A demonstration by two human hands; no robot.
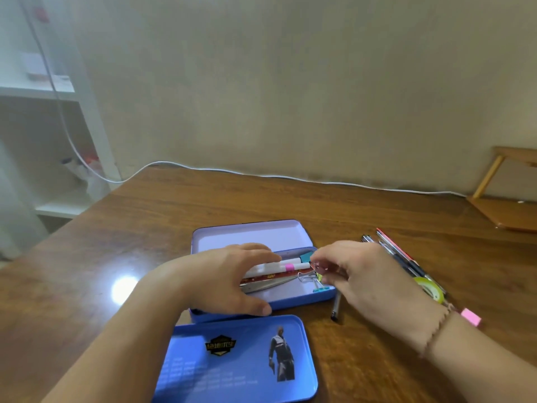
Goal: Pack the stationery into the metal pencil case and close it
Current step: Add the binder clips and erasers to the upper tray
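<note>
The left hand is spread flat over the open blue metal pencil case, thumb pressed on its near wall and fingers loose across the contents, not gripping anything. The right hand has its fingertips pinched together on a small pinkish clear clip right above the case's right end. Inside the case there's a white pen with a pink band, a red ruler and a couple of binder clips. The lid lies flat on the wooden table just in front, printed side up. More pens, a roll of yellow-green tape and a pink eraser sit off to the right.
</note>
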